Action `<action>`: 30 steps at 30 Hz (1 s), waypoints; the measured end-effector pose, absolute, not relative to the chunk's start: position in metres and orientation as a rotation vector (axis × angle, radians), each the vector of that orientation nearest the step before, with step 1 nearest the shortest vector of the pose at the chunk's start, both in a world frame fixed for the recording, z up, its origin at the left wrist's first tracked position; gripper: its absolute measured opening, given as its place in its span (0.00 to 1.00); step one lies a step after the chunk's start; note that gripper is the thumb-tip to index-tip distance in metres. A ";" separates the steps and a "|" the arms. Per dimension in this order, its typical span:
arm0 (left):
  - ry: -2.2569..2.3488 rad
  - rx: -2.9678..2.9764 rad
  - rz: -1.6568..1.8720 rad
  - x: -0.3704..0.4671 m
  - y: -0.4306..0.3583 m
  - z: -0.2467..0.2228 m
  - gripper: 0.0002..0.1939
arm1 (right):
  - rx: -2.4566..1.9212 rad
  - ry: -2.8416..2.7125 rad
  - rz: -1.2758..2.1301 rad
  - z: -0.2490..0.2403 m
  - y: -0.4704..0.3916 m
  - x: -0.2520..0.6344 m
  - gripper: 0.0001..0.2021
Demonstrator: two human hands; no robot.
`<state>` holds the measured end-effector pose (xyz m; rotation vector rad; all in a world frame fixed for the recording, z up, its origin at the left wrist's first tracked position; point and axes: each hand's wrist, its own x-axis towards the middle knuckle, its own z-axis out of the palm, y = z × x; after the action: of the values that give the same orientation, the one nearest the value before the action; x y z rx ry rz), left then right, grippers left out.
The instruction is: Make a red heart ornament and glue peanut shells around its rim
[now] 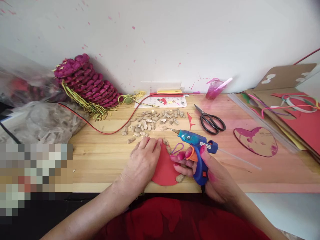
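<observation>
My right hand [215, 176] is wrapped around a blue hot glue gun [192, 137], fingers by its orange trigger. The gun's metal nozzle points left, above the table, and a clear glue stick [240, 159] trails from its back. My left hand [146, 156] is curled closed over the left edge of a red, rounded paper piece [165, 170]; what lies under its fingertips is hidden. Peanuts line the right edge of the paper, one of them a peanut [180, 178] at the lower right. A purple loop [177, 148] lies beside it.
Loose peanuts [150, 121] spread behind my hands. Black-handled scissors [211, 121], red paper scraps [190, 120] and a heart-shaped cardboard [257, 141] lie to the right. A purple peanut bundle [87, 83], plastic bags [47, 120], a stained cup [214, 90] and a red-black cord [117, 131] stand around.
</observation>
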<state>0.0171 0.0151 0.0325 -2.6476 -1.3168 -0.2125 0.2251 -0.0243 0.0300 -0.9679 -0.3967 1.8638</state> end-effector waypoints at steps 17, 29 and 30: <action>-1.266 -2.529 -0.194 0.023 0.014 0.026 0.20 | -0.988 -0.328 1.830 0.029 -0.026 0.224 0.21; -1.284 -2.490 -0.246 0.026 0.014 0.025 0.21 | -0.956 -0.373 1.832 0.030 -0.026 0.225 0.18; -1.288 -2.492 -0.239 0.026 0.014 0.025 0.21 | -0.964 -0.362 1.832 0.030 -0.026 0.225 0.18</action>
<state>0.0261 0.0137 0.0250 -2.4917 -1.2885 -0.2393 0.2251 -0.0257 0.0295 -0.9639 -0.3618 1.8324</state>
